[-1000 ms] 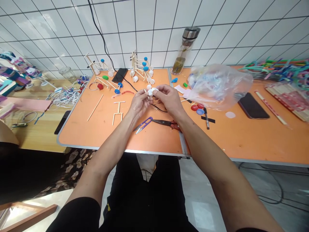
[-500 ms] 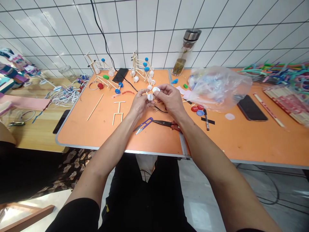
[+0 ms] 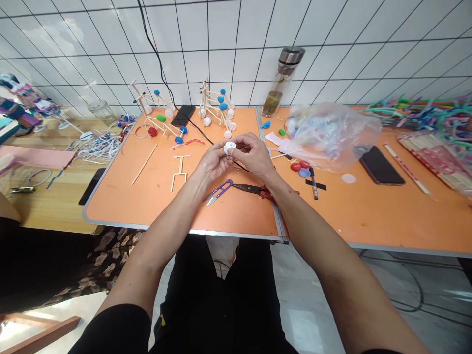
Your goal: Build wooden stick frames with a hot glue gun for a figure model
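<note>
The left hand [image 3: 213, 161] has its fingertips pinched on a small white round piece [image 3: 230, 146], and the right hand [image 3: 256, 156] meets it from the other side, thumb and forefinger closed on the same piece. It sits between the two sets of fingertips, above the middle of the orange counter [image 3: 236, 216], its round face turned up. Whether it is one part or two stacked cannot be told, since the fingers cover much of it.

For fine work of this kind, the left hand would do best as a steady clamp, gripping by the rim so that the face stays in sight, while the right makes the small adjustments. Light, even pressure seems wiser than a hard squeeze, which could make so small a piece slip or tilt. Resting the forearms on the counter's edge may quiet any shake.

Just below the hands lie purple snips [image 3: 220, 191] and pliers [image 3: 246, 187], the pliers' tip close beside the snips' looped end; any cutting or firmer gripping could be done from there. A black cable [image 3: 241, 167] passes beneath the hands and is best kept clear of the fingers. Farther back stands a stick model [image 3: 216, 104] with blue and white rounds, handy for comparison.
</note>
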{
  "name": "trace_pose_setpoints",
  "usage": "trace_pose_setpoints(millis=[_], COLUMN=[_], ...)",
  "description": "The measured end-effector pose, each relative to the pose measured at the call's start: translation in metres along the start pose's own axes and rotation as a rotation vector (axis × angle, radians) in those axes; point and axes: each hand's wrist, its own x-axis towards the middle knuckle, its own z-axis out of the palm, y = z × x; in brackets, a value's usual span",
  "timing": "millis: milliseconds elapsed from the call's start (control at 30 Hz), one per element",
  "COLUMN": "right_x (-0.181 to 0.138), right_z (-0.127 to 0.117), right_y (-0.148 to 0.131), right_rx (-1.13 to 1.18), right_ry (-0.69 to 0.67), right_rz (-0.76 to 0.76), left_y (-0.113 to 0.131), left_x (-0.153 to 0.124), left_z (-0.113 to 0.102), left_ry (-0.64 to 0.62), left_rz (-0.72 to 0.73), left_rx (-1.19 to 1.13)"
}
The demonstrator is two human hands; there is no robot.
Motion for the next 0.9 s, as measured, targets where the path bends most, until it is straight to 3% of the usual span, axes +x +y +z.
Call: trace_pose_setpoints(millis=[167, 500, 767, 900], right_x=[0.0, -0.003, -0.001, 0.0], right_z=[0.0, 0.0, -0.001, -0.003], right_y=[-0.002, 0.001, 0.0, -0.002], right_rx=[0.046, -0.158, -0.125, -0.076], right_ry=[0.014, -0.048, -0.031, 0.013], right_rz=[0.014, -0.066, -0.063, -0.038], left_y=[0.001, -0.001, 0.0, 0.001], left_x=[0.002, -0.001, -0.01, -0.012], left_z=[-0.002, 0.0, 0.01, 0.01], left_ry=[0.013, 0.06, 0.069, 0.059], left_rz=[-0.003, 0.044, 0.138, 0.085], left_rx=[-0.03, 0.017, 0.164, 0.217])
